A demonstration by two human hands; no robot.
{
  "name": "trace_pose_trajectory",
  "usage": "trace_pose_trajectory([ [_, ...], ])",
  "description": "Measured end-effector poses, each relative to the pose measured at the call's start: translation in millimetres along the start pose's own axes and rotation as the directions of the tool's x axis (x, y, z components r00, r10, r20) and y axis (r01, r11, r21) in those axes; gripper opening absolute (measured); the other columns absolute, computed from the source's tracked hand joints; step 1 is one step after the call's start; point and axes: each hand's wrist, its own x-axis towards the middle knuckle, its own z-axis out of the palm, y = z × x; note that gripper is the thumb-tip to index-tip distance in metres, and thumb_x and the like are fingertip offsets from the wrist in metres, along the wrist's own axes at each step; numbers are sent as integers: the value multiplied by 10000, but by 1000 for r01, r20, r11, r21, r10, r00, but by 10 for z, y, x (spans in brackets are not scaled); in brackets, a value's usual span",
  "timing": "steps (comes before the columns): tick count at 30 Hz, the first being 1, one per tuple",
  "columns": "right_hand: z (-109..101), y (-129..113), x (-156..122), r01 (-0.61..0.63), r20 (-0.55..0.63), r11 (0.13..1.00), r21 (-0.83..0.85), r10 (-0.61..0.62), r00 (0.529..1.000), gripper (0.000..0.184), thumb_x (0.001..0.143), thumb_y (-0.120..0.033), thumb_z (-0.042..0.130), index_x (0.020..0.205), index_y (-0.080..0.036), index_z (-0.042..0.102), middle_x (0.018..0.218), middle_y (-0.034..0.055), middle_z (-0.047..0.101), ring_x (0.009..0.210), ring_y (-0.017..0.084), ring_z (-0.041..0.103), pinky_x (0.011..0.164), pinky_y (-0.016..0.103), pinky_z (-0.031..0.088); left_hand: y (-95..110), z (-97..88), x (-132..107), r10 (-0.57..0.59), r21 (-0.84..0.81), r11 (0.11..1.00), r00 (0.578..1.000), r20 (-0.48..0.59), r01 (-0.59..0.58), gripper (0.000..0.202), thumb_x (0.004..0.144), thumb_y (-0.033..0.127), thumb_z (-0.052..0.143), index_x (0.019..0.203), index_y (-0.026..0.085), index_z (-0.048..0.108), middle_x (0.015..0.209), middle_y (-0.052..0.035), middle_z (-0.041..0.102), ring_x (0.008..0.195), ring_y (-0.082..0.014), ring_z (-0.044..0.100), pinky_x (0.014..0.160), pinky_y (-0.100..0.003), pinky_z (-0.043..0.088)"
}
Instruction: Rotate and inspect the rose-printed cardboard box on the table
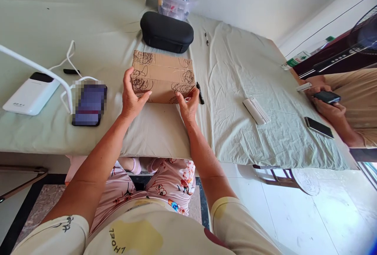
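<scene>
A flat brown cardboard box [161, 75] with black scribbles near its corners lies before me on the cloth-covered table. My left hand [132, 98] grips its near left corner, thumb along the front edge and fingers on the left side. Around the near right corner my right hand [188, 103] is closed in the same way, with some fingertips hidden behind the box. Just beyond that hand a black marker [200, 92] lies on the cloth. Behind the box sits a black hard case [166, 32].
At left are a white power bank [31, 98], a phone [90, 105] with a blurred screen and white cables. A plastic basket [173, 7] stands at the back. Rightward lie a white device [256, 110] and a dark phone [319, 127]; another person's hands [330, 105] hold a dark device.
</scene>
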Motion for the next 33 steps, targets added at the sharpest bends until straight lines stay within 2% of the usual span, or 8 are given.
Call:
trace_pose_trajectory([
  [4, 0, -71, -80, 76, -111, 994, -82, -85, 990, 720, 936, -758, 583, 1414, -226, 503, 1212, 134, 631, 1095, 262, 667, 960, 469, 589, 124, -7, -39, 48, -35, 998, 997, -63, -50, 747, 809, 669, 803, 1342, 277, 456, 1419, -116, 540, 1425, -317, 539, 1233, -524, 443],
  [8, 22, -129, -126, 137, -108, 988, -78, -145, 984, 787, 987, -708, 534, 1594, -248, 336, 1424, 186, 550, 1312, 308, 627, 1036, 543, 581, 241, 14, -88, 162, -5, 986, 971, -175, -165, 651, 795, 733, 775, 1163, 309, 446, 1281, -78, 536, 1284, -286, 571, 1157, -519, 484],
  [13, 58, -182, -170, 49, -62, 999, 20, -48, 997, 801, 988, -690, 560, 1622, -277, 298, 1466, 188, 523, 1356, 317, 615, 1093, 576, 568, 219, 53, -162, 7, 102, 995, 990, -138, 7, 776, 702, 720, 875, 1182, 279, 454, 1425, -147, 527, 1382, -360, 531, 1219, -604, 423],
  [19, 145, -305, -270, 1, -52, 996, 88, 4, 999, 936, 915, -720, 658, 1632, -264, 268, 1564, 207, 450, 1492, 357, 512, 1151, 600, 526, 259, 102, -203, -21, 151, 988, 992, -122, 39, 787, 697, 699, 894, 1198, 271, 464, 1535, -178, 465, 1496, -395, 451, 1278, -612, 347],
  [22, 146, -334, -273, -21, -59, 988, 152, 31, 998, 905, 897, -719, 686, 1606, -294, 318, 1525, 162, 512, 1462, 337, 537, 1154, 590, 515, 304, 118, -190, -77, 187, 978, 992, -102, 96, 809, 688, 728, 880, 1217, 273, 470, 1568, -188, 447, 1523, -398, 420, 1278, -598, 346],
  [26, 121, -294, -208, -26, -79, 974, 227, 45, 996, 684, 963, -715, 588, 1490, -292, 482, 1366, 111, 620, 1294, 287, 642, 1086, 528, 555, 292, 69, -133, -125, 161, 978, 989, -75, 135, 783, 754, 686, 848, 1316, 268, 499, 1619, -179, 417, 1582, -395, 354, 1297, -577, 336],
  [30, 145, -203, -129, -27, -61, 967, 252, 44, 997, 517, 1026, -683, 496, 1301, -261, 611, 1129, 70, 660, 1138, 232, 679, 961, 404, 584, 213, -14, -46, -147, 128, 980, 987, -66, 155, 767, 881, 546, 779, 1525, 310, 436, 1674, -127, 417, 1630, -355, 320, 1358, -547, 266],
  [33, 175, -118, -83, -33, -43, 974, 224, 44, 998, 445, 1020, -665, 529, 1158, -252, 623, 979, 28, 633, 986, 180, 674, 856, 324, 564, 159, -37, 3, -147, 103, 983, 986, -81, 155, 883, 881, 411, 794, 1625, 344, 322, 1737, -89, 378, 1667, -310, 272, 1389, -484, 226],
])
